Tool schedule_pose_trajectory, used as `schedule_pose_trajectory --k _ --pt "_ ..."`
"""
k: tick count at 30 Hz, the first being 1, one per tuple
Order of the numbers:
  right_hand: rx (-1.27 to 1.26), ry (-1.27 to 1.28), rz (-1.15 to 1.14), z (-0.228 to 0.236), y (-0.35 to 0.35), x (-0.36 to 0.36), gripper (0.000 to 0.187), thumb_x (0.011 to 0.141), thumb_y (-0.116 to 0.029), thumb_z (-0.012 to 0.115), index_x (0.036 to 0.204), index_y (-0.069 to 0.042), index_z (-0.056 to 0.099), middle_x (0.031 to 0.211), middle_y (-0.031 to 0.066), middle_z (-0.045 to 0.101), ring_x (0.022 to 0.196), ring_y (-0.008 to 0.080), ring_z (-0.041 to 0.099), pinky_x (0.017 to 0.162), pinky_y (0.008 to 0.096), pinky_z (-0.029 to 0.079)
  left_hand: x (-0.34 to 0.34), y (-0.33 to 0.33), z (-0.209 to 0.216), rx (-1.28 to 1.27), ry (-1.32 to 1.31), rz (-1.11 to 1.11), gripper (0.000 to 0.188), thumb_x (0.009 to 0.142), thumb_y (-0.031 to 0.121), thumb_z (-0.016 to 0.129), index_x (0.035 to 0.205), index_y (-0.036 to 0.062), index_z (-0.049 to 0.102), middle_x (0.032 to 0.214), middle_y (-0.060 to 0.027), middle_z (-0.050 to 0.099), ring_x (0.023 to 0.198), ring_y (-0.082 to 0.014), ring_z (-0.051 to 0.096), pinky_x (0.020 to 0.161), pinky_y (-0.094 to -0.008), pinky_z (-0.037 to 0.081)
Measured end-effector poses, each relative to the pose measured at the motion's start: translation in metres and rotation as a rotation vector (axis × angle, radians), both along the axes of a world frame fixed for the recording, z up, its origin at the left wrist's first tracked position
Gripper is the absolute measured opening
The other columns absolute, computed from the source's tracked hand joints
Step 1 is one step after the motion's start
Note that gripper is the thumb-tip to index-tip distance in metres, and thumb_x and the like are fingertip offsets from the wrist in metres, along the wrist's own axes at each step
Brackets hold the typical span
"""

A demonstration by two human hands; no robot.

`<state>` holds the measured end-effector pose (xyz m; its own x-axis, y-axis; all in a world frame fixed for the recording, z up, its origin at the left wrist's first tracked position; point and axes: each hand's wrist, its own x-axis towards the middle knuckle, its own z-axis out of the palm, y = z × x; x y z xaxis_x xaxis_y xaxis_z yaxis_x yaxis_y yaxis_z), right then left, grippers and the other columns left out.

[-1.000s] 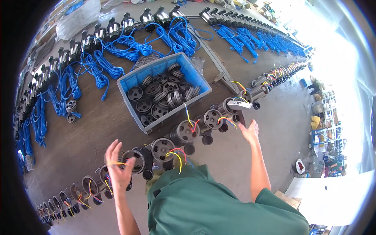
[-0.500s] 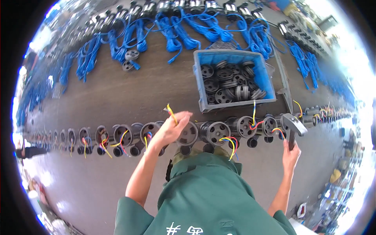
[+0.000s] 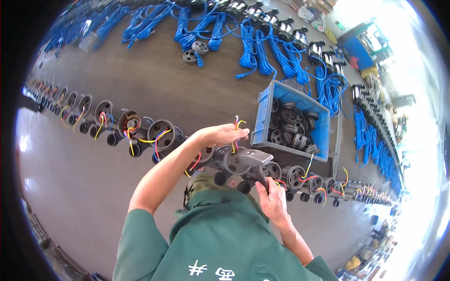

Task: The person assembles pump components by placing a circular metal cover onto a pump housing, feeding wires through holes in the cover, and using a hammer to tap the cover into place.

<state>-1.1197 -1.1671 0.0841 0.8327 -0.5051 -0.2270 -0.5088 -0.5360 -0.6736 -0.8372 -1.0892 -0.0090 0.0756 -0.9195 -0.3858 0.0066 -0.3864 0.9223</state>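
Note:
My left hand is closed around a bunch of yellow, red and blue wires that come up from a round grey motor housing. The wire ends stick out above my fingers. My right hand grips a hammer by its handle. The hammer's metal head is over the right part of that housing and hides some of it; whether they touch I cannot tell. Just beyond my hands stands a blue crate, which holds several dark slotted discs.
Similar housings with coloured wires run in a long row to both sides along the table's near edge. Blue cord bundles and dark motors line the far side. Two loose discs lie on the table.
My right hand has brought the hammer from the right to the housing before me. My left hand still holds wires. The view has turned, so the row now slants down to the right.

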Motion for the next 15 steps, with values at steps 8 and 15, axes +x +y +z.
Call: schedule_pose_trajectory --k 8,15 --pt "0.034 0.059 -0.094 -0.017 -0.002 0.000 0.034 0.102 -0.030 0.064 0.092 0.003 0.066 0.063 0.0138 0.059 0.056 0.0252 0.057 0.055 0.0389 0.044 0.005 0.002 0.015 0.113 0.197 -0.045 0.078 0.101 0.065 0.047 0.150 0.0050 0.050 0.135 -0.0241 0.052 0.118 -0.0375 0.059 0.078 -0.0496 0.061" --pt "-0.210 -0.010 -0.026 -0.058 0.005 -0.022 0.030 0.102 -0.026 0.064 0.098 0.003 0.062 0.068 0.0232 0.063 0.058 0.0414 0.060 0.056 0.0440 0.046 0.007 -0.012 0.008 0.115 0.181 -0.097 0.076 0.105 0.061 0.039 0.150 0.0011 0.047 0.138 -0.0302 0.052 0.125 -0.0429 0.058 0.075 -0.0549 0.063"
